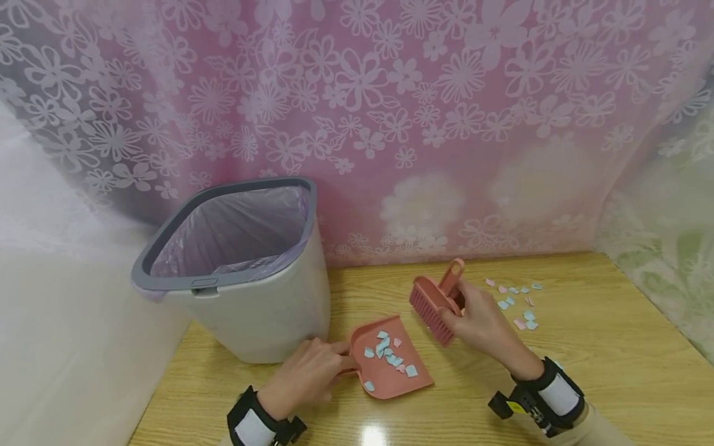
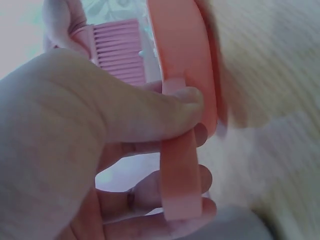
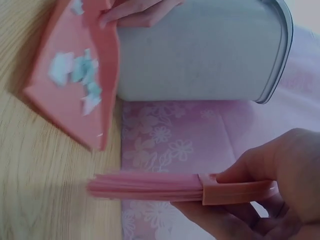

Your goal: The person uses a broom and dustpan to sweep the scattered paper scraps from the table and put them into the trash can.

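Observation:
My left hand [image 1: 312,370] grips the handle [image 2: 181,175] of a coral dustpan [image 1: 390,384], thumb on top and fingers beneath. Several blue and pink paper scraps [image 1: 388,353] lie in the pan. To its right, my right hand [image 1: 478,319] holds a small coral hand brush [image 1: 432,303] by its body, its bristles [image 3: 145,186] pointing down toward the wooden table. In the right wrist view the bristles appear apart from the pan's front edge. More paper scraps [image 1: 528,316] are scattered on the table to the right of the right hand.
A white trash bin [image 1: 279,325] with a grey rim and a lilac bag liner stands on the left, close to the left hand. Behind the wooden table [image 1: 602,347] hangs a pink flowered curtain [image 1: 446,155]. Each wrist wears a black strap with a camera.

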{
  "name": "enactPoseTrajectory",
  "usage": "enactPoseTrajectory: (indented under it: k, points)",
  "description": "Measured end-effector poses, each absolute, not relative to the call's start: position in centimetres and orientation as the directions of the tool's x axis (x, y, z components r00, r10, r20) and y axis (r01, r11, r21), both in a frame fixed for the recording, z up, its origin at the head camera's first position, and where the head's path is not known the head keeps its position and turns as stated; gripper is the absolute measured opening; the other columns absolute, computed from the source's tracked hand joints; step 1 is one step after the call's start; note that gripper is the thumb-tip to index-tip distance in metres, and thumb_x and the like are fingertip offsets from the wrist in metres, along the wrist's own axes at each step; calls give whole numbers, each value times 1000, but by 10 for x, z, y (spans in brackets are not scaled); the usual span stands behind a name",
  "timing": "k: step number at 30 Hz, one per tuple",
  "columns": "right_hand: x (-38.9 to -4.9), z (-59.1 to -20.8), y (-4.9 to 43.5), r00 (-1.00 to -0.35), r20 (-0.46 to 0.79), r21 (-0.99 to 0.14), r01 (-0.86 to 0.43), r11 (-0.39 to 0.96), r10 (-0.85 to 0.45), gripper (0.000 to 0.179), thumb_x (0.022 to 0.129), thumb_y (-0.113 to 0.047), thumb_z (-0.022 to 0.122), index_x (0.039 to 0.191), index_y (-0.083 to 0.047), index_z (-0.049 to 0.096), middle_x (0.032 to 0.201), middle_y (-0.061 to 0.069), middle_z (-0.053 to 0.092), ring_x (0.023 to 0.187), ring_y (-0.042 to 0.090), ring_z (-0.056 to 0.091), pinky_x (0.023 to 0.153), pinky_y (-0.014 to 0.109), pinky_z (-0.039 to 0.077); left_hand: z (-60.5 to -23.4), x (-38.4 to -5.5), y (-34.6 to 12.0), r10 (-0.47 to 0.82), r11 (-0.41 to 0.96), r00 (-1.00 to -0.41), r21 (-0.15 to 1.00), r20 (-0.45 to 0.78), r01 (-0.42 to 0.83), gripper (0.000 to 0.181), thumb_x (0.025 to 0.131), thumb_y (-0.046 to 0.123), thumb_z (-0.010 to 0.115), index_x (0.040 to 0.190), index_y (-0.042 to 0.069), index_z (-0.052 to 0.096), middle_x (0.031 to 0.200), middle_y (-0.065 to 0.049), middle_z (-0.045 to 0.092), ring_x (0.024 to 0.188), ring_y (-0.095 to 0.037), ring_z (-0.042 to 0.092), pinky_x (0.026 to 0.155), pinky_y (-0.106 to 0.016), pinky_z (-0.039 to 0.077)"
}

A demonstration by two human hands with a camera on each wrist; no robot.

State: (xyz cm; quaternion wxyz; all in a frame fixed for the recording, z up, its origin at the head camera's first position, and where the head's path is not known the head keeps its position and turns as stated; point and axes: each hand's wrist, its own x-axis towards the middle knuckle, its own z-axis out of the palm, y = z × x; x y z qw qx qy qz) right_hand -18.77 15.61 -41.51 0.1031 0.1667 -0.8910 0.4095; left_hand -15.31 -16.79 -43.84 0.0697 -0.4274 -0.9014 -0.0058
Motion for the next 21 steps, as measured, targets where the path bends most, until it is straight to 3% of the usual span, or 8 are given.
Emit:
enactPoseTrajectory:
  k: [6,21]
  points:
    - [-187,-415,168,-950,273,-710,-306,634,-152,37,86,-2,63,122,3,56,87,13,66,60,13,61,46,25,49,-430,-155,-165,774,621,-599,-64,208,781,22,83,17,79,101,29,76,89,10,68,64,-9,61,54,-27,46]
    - [-186,-412,181,-963,250,-702,-251,667,-99,36,87,-4,62,121,5,55,88,16,66,64,15,65,47,25,53,-412,-174,-143,810,572,-534,-125,242,811,31,81,12,78,108,28,77,91,9,68,55,-6,47,48,-19,35]
